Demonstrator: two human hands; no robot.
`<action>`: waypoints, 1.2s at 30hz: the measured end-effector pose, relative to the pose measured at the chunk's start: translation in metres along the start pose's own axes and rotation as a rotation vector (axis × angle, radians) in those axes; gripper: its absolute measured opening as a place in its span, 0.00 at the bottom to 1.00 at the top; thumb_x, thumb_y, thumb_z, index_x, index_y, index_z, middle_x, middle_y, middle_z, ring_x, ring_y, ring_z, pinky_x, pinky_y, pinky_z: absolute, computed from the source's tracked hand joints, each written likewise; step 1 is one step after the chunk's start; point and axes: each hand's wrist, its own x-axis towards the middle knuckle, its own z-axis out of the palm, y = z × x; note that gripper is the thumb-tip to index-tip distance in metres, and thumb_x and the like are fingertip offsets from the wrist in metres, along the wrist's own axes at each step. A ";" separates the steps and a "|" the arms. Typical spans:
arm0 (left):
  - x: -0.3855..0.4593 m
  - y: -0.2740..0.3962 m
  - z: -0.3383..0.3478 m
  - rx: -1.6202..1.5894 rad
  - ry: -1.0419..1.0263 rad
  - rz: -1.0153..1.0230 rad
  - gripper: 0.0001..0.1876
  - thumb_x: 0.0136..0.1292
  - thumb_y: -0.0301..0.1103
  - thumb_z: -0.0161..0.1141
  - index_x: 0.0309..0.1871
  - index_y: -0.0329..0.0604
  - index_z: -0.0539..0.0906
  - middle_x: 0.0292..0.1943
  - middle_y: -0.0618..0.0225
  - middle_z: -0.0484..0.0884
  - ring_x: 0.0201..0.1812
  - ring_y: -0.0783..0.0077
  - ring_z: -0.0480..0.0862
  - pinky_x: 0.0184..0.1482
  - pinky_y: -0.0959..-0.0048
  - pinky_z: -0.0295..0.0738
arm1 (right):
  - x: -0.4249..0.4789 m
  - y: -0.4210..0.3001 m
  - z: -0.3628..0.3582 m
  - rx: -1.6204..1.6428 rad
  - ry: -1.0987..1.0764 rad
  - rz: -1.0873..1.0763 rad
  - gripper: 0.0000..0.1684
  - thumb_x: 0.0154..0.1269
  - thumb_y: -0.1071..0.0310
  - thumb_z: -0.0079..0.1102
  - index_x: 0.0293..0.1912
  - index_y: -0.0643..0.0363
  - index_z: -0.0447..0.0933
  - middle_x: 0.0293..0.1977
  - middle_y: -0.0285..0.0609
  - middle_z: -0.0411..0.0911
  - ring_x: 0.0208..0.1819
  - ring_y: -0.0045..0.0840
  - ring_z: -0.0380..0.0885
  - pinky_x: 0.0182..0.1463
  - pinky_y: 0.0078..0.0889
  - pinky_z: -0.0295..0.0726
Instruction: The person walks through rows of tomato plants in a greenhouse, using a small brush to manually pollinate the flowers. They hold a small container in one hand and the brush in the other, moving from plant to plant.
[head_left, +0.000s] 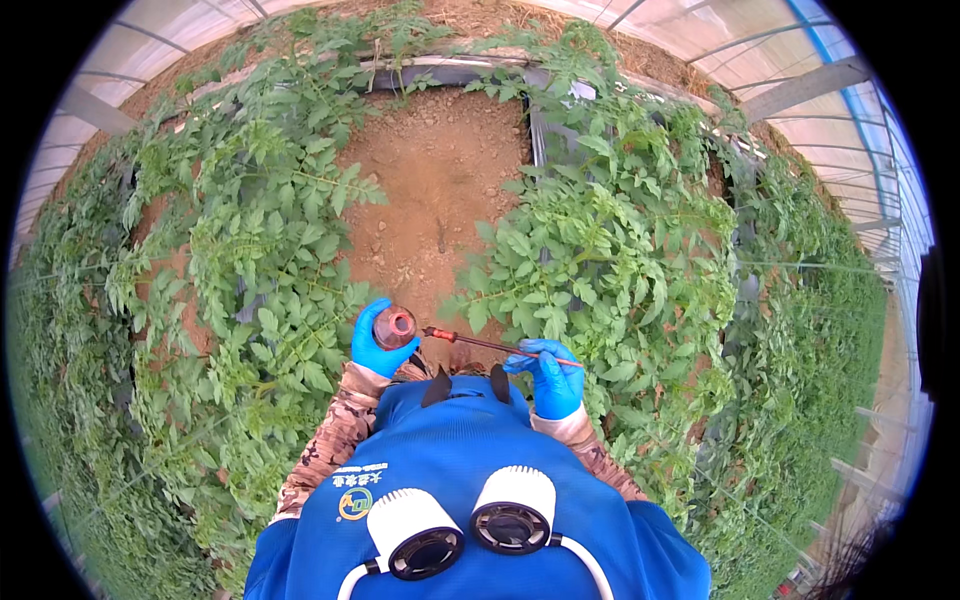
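In a blue glove, my left hand (379, 346) is wrapped around a small round bottle (394, 328), its open reddish mouth facing up. My right hand (553, 376), gloved alike, pinches a thin dark-red rod (495, 346) between fingers and thumb. The rod lies almost level and points left; its thicker red end (440, 334) stops just right of the bottle, apart from it. Both hands are in front of the blue garment on my body, between two rows of leafy plants that look like tomato.
Leafy tomato-like plants (592, 247) rise on the right, more (277, 225) on the left. A bare soil path (435, 172) runs between them. Thin strings cross the rows. A white neck fan (517, 510) hangs on my chest. Greenhouse film and metal ribs (787, 45) curve around the rim.
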 end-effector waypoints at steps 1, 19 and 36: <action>0.015 0.001 -0.005 -0.014 -0.036 -0.011 0.37 0.37 0.29 0.75 0.54 0.39 0.69 0.51 0.60 0.71 0.50 0.66 0.75 0.52 0.69 0.72 | 0.007 0.002 0.004 0.039 0.034 -0.014 0.14 0.66 0.65 0.49 0.44 0.67 0.72 0.35 0.47 0.78 0.37 0.28 0.78 0.45 0.30 0.77; 0.255 -0.014 -0.103 -0.059 -0.109 0.124 0.38 0.38 0.33 0.74 0.57 0.41 0.70 0.51 0.58 0.72 0.52 0.61 0.74 0.55 0.67 0.69 | 0.189 -0.044 0.190 -0.383 0.054 -0.388 0.15 0.67 0.64 0.46 0.42 0.68 0.73 0.31 0.45 0.78 0.34 0.27 0.77 0.44 0.27 0.73; 0.343 0.015 -0.102 -0.045 0.433 -0.197 0.38 0.39 0.27 0.73 0.56 0.37 0.66 0.48 0.61 0.72 0.49 0.66 0.76 0.52 0.70 0.72 | 0.637 0.066 0.372 -0.105 -0.306 -0.151 0.17 0.64 0.68 0.53 0.49 0.69 0.72 0.40 0.48 0.78 0.39 0.28 0.79 0.44 0.28 0.78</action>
